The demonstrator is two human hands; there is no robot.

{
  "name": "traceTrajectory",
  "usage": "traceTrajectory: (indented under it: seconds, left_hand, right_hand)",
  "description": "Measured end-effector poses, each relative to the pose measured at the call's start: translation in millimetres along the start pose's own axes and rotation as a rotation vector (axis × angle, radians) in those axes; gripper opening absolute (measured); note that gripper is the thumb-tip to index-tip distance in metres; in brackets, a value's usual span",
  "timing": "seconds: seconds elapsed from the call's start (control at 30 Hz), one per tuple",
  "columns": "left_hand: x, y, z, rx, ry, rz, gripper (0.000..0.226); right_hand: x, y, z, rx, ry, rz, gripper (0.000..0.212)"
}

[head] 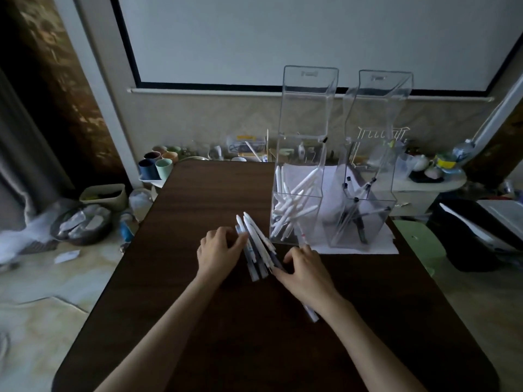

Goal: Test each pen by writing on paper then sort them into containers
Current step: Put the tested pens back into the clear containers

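I'm working the loose pens (254,250) piled mid-desk (226,335). My left hand (216,251) is touching the pile from the left-edge side with its thumb, fingers loosely bent, gripping nothing. My right hand (304,274) is resting spread fingers on the pile's right side, also gripping nothing. One pen is lying under that wrist. Toward the far right corner, two containers are standing on paper (353,248). The left container (308,108) is holding white pens (291,207), and the right container (379,108) is holding dark pens (356,219).

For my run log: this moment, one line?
pens piled on table | left hand touching pens | right hand touching pens | bins partly filled
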State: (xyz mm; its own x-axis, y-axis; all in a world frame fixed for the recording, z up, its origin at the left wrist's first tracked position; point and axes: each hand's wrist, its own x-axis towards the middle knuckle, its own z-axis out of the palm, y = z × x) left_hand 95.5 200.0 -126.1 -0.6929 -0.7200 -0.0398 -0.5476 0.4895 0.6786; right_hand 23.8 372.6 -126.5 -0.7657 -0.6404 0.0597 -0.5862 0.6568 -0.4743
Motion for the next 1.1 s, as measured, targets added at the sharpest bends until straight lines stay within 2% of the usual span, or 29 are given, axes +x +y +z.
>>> traceTrajectory:
  seconds: [0.1,0.17,0.4,0.57,0.63,0.73,0.8,0.9,1.0,1.1]
  left_hand:
    - [4,25,20,0.074,0.008,-0.079,0.08]
    - [6,36,31,0.113,0.018,-0.114,0.089]
    - [12,33,38,0.187,0.05,-0.109,0.082]
    - [11,22,29,0.155,0.036,-0.047,0.068]
    - [8,18,25,0.18,0.042,-0.026,0.064]
    - [4,19,21,0.286,0.068,-0.051,0.069]
    - [1,22,19,0.357,0.055,-0.092,0.088]
    - [-2,26,19,0.419,0.027,-0.153,0.107]
    - [-3,28,19,0.443,0.018,-0.195,0.1]
    - [-2,29,17,0.443,-0.008,-0.188,0.092]
  right_hand:
    - [-6,9,-11,0.036,-0.051,0.043,0.032]
    - [-9,13,-18,0.058,-0.08,0.078,0.027]
    - [-16,20,-27,0.115,-0.133,0.086,0.016]
    - [-18,27,-32,0.32,-0.174,0.121,0.018]
    - [-20,28,-34,0.409,-0.129,0.116,0.016]
    - [-20,25,-47,0.538,0.006,0.04,0.017]
    - [-20,19,-66,0.625,0.144,-0.044,0.015]
    - [-16,12,-106,0.64,0.544,-0.191,0.011]
    - [-4,14,-147,0.542,0.902,-0.243,0.015]
    - [16,23,-169,0.438,1.053,-0.219,0.023]
